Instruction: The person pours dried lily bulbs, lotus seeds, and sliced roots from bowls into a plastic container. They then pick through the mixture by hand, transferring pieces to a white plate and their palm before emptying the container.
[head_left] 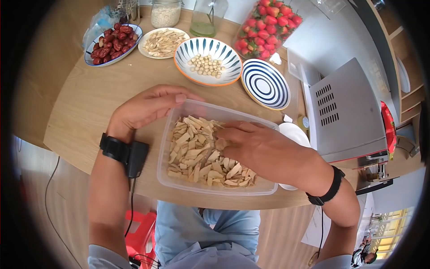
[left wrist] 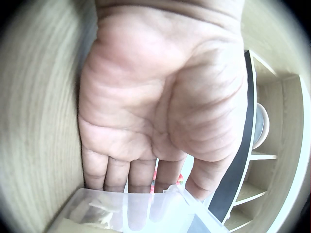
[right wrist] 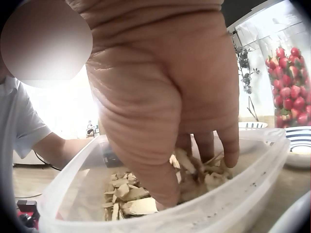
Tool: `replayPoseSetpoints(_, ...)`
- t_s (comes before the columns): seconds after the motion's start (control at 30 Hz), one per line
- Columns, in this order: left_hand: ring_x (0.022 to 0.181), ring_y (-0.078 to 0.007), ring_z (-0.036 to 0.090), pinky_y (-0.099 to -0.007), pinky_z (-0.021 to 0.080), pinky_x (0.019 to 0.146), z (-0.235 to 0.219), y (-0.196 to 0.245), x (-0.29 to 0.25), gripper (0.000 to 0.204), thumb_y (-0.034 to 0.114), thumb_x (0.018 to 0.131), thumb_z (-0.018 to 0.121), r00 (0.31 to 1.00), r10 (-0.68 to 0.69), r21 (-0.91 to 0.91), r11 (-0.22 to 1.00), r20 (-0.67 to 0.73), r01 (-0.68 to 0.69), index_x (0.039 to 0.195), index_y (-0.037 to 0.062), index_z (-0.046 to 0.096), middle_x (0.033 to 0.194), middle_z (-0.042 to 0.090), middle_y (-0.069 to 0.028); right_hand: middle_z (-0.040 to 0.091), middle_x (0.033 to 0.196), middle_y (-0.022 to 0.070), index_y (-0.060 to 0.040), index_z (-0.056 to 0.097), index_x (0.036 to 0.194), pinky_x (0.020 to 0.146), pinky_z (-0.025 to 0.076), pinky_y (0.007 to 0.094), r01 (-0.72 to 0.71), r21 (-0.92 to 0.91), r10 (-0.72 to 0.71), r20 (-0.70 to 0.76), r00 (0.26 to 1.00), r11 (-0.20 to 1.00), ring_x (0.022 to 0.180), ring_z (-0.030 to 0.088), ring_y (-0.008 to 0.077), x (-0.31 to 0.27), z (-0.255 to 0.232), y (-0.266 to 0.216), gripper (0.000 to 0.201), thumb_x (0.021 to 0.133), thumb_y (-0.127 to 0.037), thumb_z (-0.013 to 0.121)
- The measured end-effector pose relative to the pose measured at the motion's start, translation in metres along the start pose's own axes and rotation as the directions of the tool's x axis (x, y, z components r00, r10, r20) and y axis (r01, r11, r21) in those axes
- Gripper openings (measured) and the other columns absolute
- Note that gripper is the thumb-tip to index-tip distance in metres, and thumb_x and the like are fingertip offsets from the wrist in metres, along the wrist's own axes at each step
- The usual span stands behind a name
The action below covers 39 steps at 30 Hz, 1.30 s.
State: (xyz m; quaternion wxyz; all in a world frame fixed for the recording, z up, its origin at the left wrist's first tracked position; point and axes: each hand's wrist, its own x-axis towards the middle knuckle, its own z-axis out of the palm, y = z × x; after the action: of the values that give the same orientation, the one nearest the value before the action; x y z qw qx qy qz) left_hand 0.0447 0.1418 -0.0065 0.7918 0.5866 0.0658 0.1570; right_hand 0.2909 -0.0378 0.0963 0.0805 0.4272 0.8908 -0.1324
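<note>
A clear plastic container (head_left: 163, 177) holds pale dried strips (head_left: 192, 152) near the table's front edge. My left hand (head_left: 145, 107) grips its far left corner, thumb at the rim; the left wrist view shows the fingers (left wrist: 141, 177) along the outside of the translucent wall. Inside the container, my right hand (head_left: 264, 145) reaches down among the strips. In the right wrist view, the right hand (right wrist: 160, 107) has thumb and fingers lowered around some strips (right wrist: 187, 167), with the fingertips partly hidden.
Behind the container stand a plate of red dates (head_left: 114, 45), a plate of slices (head_left: 165, 43), a bowl with pale round seeds (head_left: 183, 56), a blue-ringed plate (head_left: 265, 84) and strawberries (head_left: 268, 27). A white dish (head_left: 293, 132) and grey appliance (head_left: 349, 112) are at right.
</note>
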Motion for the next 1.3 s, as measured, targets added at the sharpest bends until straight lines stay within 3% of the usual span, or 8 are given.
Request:
replayPoseSetpoints(0.2, 0.128, -0.0236, 0.066, -0.0354, 0.048, 0.113, 0.000, -0.001, 0.001, 0.050, 0.033, 0.110, 0.057, 1.000, -0.008, 0.008, 1.000, -0.009, 0.008, 0.141, -0.0058, 0.061, 0.135, 0.070, -0.0175, 0.064, 0.129, 0.0140, -0.0019, 0.075, 0.109, 0.114, 0.047, 0.0411, -0.063, -0.041, 0.067, 0.104, 0.992, 0.997, 0.135, 0.055, 0.0306, -0.014, -0.013, -0.002, 0.024, 0.089, -0.008, 0.064)
replayPoseSetpoints(0.3, 0.129, -0.0273, 0.066, -0.0371, 0.049, 0.112, 0.001, 0.000, 0.000, 0.052, 0.031, 0.109, 0.056, 1.000, -0.010, 0.016, 1.000, -0.023, 0.011, 0.142, -0.0091, 0.059, 0.135, 0.069, -0.0214, 0.067, 0.110, 0.0075, -0.0036, 0.076, 0.107, 0.100, 0.050, 0.0374, 0.032, -0.059, -0.035, -0.052, 0.998, 0.998, 0.120, 0.061, 0.0258, -0.023, -0.008, 0.006, 0.026, 0.084, -0.007, 0.066)
replayPoseSetpoints(0.43, 0.128, -0.0290, 0.066, -0.0377, 0.049, 0.111, 0.000, -0.002, 0.000, 0.053, 0.030, 0.109, 0.055, 1.000, 0.000, 0.022, 1.000, -0.027, 0.001, 0.142, -0.0110, 0.057, 0.135, 0.068, -0.0236, 0.064, 0.117, 0.0106, -0.0046, 0.071, 0.117, 0.100, 0.052, 0.0402, -0.033, -0.084, 0.035, 0.021, 0.999, 0.996, 0.123, 0.059, 0.0296, -0.021, -0.004, -0.002, 0.032, 0.086, -0.006, 0.065)
replayPoseSetpoints(0.5, 0.128, -0.0254, 0.066, -0.0360, 0.048, 0.112, 0.000, 0.000, 0.000, 0.051, 0.032, 0.109, 0.056, 1.000, -0.004, 0.019, 1.000, -0.014, 0.005, 0.142, -0.0080, 0.059, 0.135, 0.069, -0.0196, 0.061, 0.123, 0.0129, -0.0055, 0.067, 0.124, 0.105, 0.052, 0.0406, -0.054, -0.060, 0.056, 0.028, 0.998, 0.997, 0.127, 0.057, 0.0333, -0.018, 0.008, -0.005, 0.034, 0.091, -0.008, 0.062)
replayPoseSetpoints(0.8, 0.128, -0.0235, 0.066, -0.0350, 0.048, 0.112, 0.001, 0.002, -0.001, 0.050, 0.032, 0.110, 0.056, 1.000, -0.019, 0.010, 1.000, -0.020, 0.020, 0.141, -0.0074, 0.060, 0.135, 0.070, -0.0177, 0.062, 0.114, 0.0109, -0.0072, 0.065, 0.122, 0.085, 0.060, 0.0370, -0.007, -0.193, 0.021, 0.067, 0.998, 0.981, 0.107, 0.066, 0.0304, -0.001, 0.002, -0.001, 0.032, 0.090, -0.008, 0.061)
replayPoseSetpoints(0.9, 0.128, -0.0236, 0.065, -0.0352, 0.048, 0.112, 0.003, 0.002, -0.001, 0.049, 0.031, 0.110, 0.056, 1.000, -0.012, 0.010, 1.000, -0.026, 0.012, 0.141, -0.0080, 0.060, 0.135, 0.069, -0.0179, 0.063, 0.107, 0.0117, -0.0071, 0.065, 0.122, 0.083, 0.060, 0.0379, -0.004, -0.165, -0.002, -0.035, 0.999, 0.986, 0.100, 0.069, 0.0302, 0.011, -0.002, 0.002, 0.033, 0.090, -0.005, 0.061)
replayPoseSetpoints(1.2, 0.129, -0.0242, 0.065, -0.0352, 0.047, 0.113, 0.004, 0.004, -0.001, 0.049, 0.030, 0.110, 0.055, 1.000, -0.001, 0.022, 1.000, -0.024, 0.001, 0.140, -0.0090, 0.061, 0.135, 0.069, -0.0189, 0.068, 0.126, 0.0108, -0.0043, 0.065, 0.131, 0.083, 0.061, 0.0404, -0.070, 0.073, 0.082, -0.179, 0.980, 0.995, 0.104, 0.071, 0.0329, 0.003, -0.022, 0.003, 0.045, 0.086, 0.002, 0.064)
replayPoseSetpoints(1.3, 0.129, -0.0247, 0.065, -0.0355, 0.047, 0.113, 0.004, 0.003, -0.001, 0.049, 0.029, 0.110, 0.055, 1.000, 0.001, 0.019, 1.000, -0.028, -0.001, 0.140, -0.0091, 0.061, 0.135, 0.069, -0.0196, 0.065, 0.103, 0.0162, 0.0000, 0.066, 0.119, 0.079, 0.058, 0.0438, -0.004, 0.047, 0.018, -0.305, 0.952, 0.999, 0.096, 0.070, 0.0356, 0.000, -0.015, 0.010, 0.030, 0.089, -0.003, 0.061)
